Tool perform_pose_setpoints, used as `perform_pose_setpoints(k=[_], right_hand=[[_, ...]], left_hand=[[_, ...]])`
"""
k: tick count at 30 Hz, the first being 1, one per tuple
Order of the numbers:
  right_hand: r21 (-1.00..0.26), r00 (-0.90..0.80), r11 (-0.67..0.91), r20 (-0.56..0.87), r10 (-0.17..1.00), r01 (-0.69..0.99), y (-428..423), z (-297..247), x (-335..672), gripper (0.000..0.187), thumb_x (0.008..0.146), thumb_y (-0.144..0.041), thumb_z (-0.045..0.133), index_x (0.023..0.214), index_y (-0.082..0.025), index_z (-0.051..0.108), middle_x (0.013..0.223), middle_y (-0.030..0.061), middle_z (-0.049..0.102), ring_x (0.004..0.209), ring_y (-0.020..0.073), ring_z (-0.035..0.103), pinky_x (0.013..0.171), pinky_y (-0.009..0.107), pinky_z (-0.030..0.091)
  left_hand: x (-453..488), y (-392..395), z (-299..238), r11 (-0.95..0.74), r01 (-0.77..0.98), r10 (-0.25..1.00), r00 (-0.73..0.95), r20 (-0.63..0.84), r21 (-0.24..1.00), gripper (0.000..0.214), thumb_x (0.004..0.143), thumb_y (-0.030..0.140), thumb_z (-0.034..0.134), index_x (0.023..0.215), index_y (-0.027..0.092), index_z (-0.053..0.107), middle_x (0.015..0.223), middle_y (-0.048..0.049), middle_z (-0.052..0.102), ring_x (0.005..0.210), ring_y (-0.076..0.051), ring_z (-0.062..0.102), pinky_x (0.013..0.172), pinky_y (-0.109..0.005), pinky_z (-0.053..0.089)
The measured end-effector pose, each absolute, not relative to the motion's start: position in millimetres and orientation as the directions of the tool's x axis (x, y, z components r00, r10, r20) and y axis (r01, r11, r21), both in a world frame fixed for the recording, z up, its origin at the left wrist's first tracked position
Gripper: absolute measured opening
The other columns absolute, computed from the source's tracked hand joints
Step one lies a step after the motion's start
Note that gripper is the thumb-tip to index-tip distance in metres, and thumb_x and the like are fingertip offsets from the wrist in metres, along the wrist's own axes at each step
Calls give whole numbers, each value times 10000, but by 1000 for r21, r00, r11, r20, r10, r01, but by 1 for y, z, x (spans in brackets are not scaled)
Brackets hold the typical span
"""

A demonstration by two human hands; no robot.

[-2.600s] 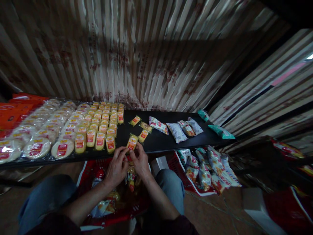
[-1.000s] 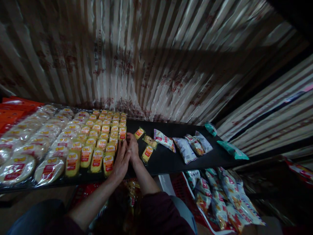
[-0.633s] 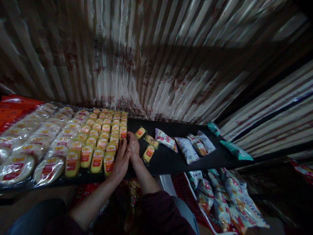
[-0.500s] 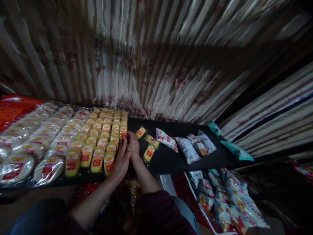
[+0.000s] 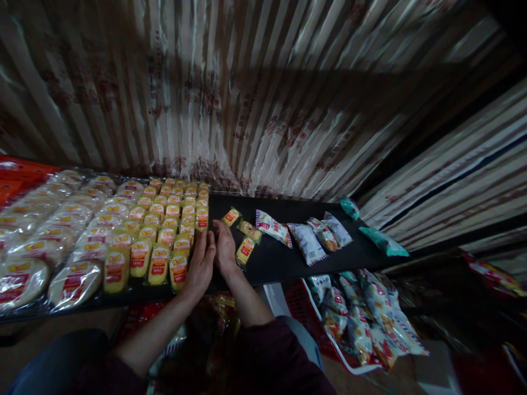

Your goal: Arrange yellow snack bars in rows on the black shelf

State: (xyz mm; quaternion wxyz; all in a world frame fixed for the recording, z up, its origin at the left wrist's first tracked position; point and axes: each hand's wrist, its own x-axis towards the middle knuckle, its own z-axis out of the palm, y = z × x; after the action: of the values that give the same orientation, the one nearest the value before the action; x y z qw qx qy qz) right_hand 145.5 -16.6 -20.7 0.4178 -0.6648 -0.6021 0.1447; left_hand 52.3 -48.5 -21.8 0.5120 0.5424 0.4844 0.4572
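Rows of small yellow wrapped cakes (image 5: 158, 263) with red and orange labels stand on the black shelf (image 5: 280, 265). My left hand (image 5: 201, 262) lies flat along the right side of these rows, fingers stretched out, at the nearer cakes. Just right of it, my right hand (image 5: 224, 247) is held with its fingers extended and holds nothing; a narrow gap parts the two hands. Three loose cakes lie to the right, one of them a labelled yellow cake (image 5: 246, 250) close to my right hand.
Larger round wrapped cakes (image 5: 74, 285) fill the shelf's left, with orange packs (image 5: 24, 174) beyond. Striped snack bags (image 5: 273, 228) and teal packets (image 5: 384, 241) lie to the right. Below stands a red basket (image 5: 297, 302) of bags. Striped plastic sheeting (image 5: 230, 109) hangs behind.
My right hand has come away from my left hand, opening a gap between them. The whole view has shifted, so the shelf goods appear slightly further left.
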Motion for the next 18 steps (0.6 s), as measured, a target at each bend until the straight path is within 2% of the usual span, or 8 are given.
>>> perform_pose_setpoints(k=[5,11,14,18], right_hand=[[-653,178,72,309,934,754,-17,-12,151,355,820,-138,424,1136,-147,587,1098,129,601,1030,231,562,912,378,462],[-652,132,143,354,926,744,-24,-6,156,342,814,-118,414,1090,-162,612,1041,100,620,964,198,589,885,342,476],[-701,131,184,370,920,689,-40,-10,154,330,799,-119,428,1067,-153,619,1033,103,632,976,200,592,894,344,472],[-798,193,156,322,927,581,-68,-19,144,341,781,-115,424,1060,-167,614,1028,86,649,969,191,604,877,336,481]], left_hand=[[60,-59,-21,-45,106,985,172,26,993,533,900,374,363,1401,196,326,1528,-77,205,1412,-205,108,1152,-445,100],[62,-75,-19,-137,151,978,181,109,979,529,919,380,323,1405,172,306,1508,-113,256,1392,-207,215,1147,-452,158],[57,-89,-19,-294,244,944,228,240,924,520,931,342,295,1405,129,294,1499,-141,269,1386,-203,236,1138,-433,221],[37,-110,-22,-569,385,819,344,460,726,468,924,238,318,1379,134,343,1503,-128,263,1396,-212,203,1128,-434,254]])
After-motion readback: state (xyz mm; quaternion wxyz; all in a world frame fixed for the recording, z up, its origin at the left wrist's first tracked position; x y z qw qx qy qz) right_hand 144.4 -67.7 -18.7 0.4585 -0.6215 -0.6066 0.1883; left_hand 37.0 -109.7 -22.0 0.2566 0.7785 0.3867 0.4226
